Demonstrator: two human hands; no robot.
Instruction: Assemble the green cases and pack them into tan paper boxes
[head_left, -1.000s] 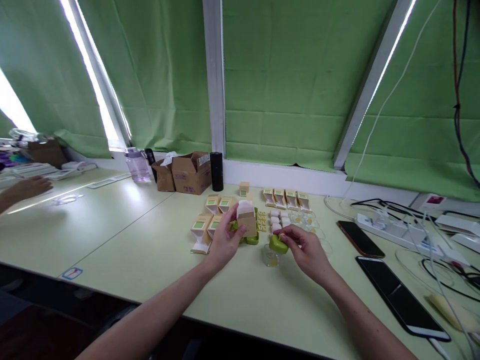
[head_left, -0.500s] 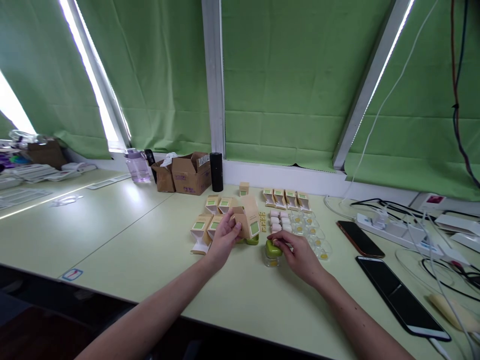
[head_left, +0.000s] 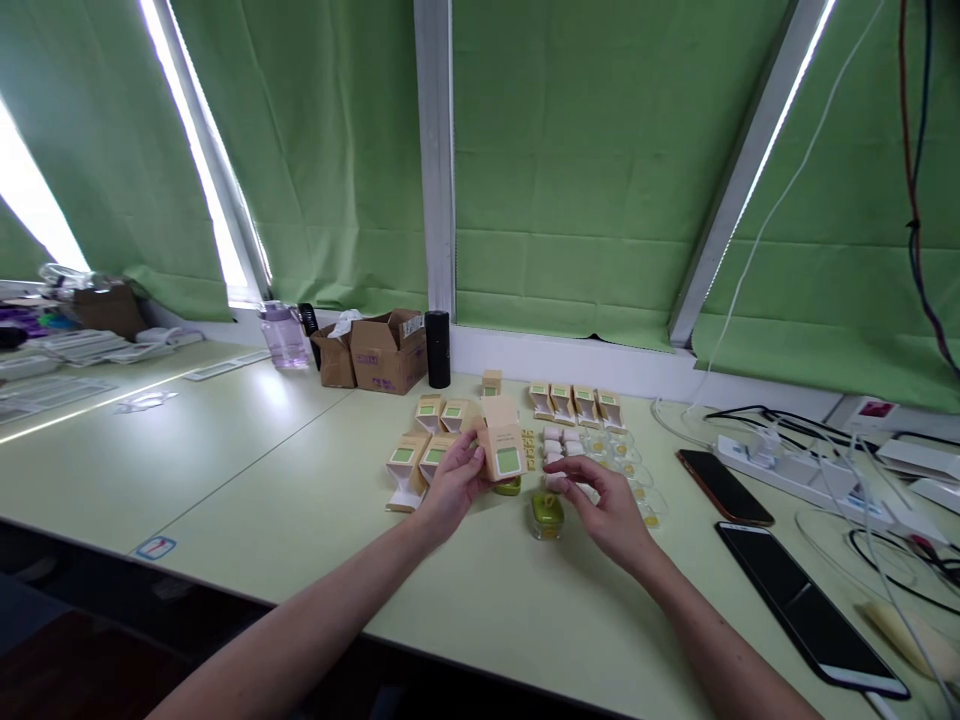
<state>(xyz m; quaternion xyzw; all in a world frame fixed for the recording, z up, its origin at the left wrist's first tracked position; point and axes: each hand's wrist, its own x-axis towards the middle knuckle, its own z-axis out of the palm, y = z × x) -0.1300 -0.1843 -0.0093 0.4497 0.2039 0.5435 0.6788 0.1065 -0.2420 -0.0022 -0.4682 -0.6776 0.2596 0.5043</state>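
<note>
My left hand [head_left: 454, 490] grips a small kraft cardboard box [head_left: 504, 450] with a green label panel, its top flap standing up. Just right of the box, a small clear jar with a green lid [head_left: 547, 508] stands on the table, a small loop on its top. My right hand [head_left: 604, 505] hovers above and right of that jar, thumb and forefinger apart and off the lid. Behind those fingers lie pinkish-white pieces [head_left: 553, 447] in rows, partly hidden. Another green lid-like piece [head_left: 508, 487] shows below the held box.
Several open kraft boxes [head_left: 405, 462] stand at left, more boxes [head_left: 562, 402] at the back. Clear cups [head_left: 624, 450] with yellow bits sit right of the white pieces. Two phones [head_left: 806, 605], a power strip [head_left: 787, 475] and cables lie right. Brown cartons [head_left: 388, 355] stand behind.
My right hand has let go of the green lid and risen slightly away from it. My left hand has turned the box so its green panel faces me more.
</note>
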